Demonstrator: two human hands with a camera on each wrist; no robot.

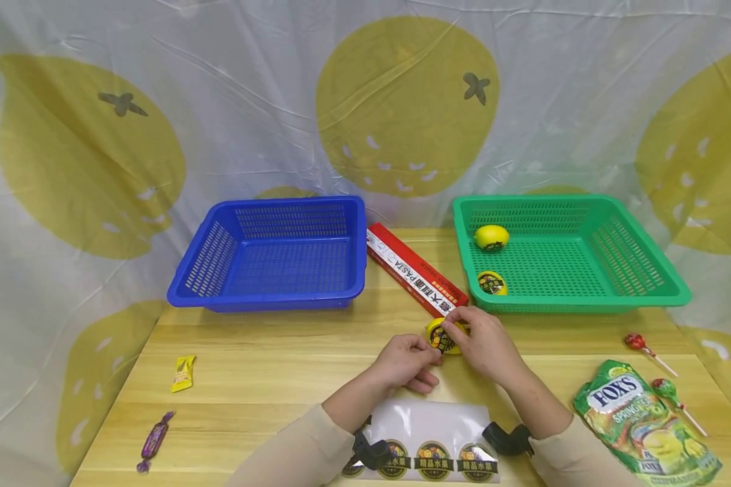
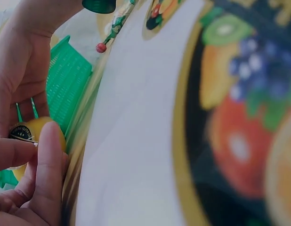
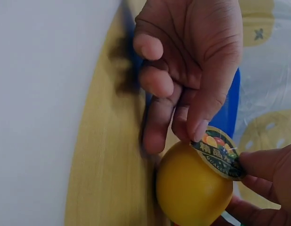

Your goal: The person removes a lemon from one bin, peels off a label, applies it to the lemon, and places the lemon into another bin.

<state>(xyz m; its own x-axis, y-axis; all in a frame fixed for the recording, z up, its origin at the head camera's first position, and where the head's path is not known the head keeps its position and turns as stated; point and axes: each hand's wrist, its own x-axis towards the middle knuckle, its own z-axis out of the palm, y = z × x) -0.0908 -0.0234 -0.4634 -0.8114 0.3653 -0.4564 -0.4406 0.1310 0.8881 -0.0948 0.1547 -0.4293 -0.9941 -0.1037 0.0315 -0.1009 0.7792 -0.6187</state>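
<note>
Lemon (image 3: 192, 188): smooth, waxy plastic look, slight sheen. Round sticker (image 3: 217, 153) on it: glossy printed film. Sticker sheet (image 1: 426, 423): shiny backing, reflects light. Table (image 1: 268, 365): light wood grain, satin. Blue basket (image 1: 274, 253), at 10 o'clock from the lemon, and green basket (image 1: 572, 253), at 2 o'clock: perforated moulded plastic. Candy bag (image 1: 646, 423): glossy foil. Backdrop (image 1: 158, 101): creased printed sheet.

The scene is seen from above and behind by the head view, facing forward and down over the worktop (image 1: 268, 379), both baskets included. Very close views are given by the wrist cameras, set low beside each hand. The lemon (image 1: 443, 336) (image 2: 42, 129) (image 3: 192, 188) is shared by all three
</note>
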